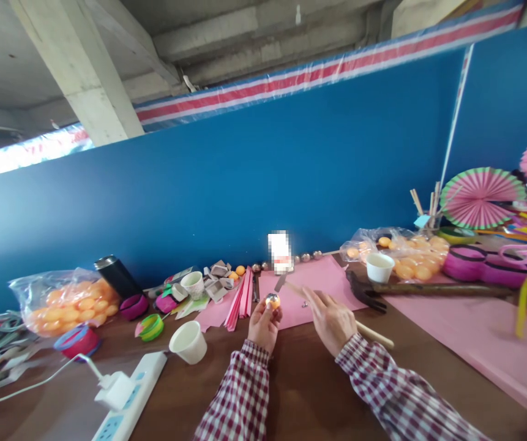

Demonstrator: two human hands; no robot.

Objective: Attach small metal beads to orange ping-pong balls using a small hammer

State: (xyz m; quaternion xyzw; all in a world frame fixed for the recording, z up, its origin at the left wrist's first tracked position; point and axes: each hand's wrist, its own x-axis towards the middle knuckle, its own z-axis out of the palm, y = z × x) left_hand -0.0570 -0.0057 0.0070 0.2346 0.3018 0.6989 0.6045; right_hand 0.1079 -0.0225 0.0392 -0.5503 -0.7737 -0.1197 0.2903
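My left hand (pixel 264 326) is closed around a small orange ball (pixel 273 301), which looks like a ping-pong ball with shiny silver over its top. In my right hand (pixel 334 318) lies a slim wooden-handled brush (pixel 373 335); its handle passes under the palm and its grey tip is near the ball, though I cannot tell if they touch. Pink paper (pixel 309 275) is spread behind both hands. Along its back edge stand several silver balls (pixel 306 257). A small shiny bit (pixel 305 304) shows beside my right fingers.
Bags of orange balls (pixel 74 309) stand left and right. White paper cups (pixel 188 342), a black bottle (pixel 119 278) and a power strip (pixel 134 392) are leftward. A hammer (pixel 428 291) and purple cases (pixel 483 266) lie rightward. A blue partition (pixel 245 184) rises behind.
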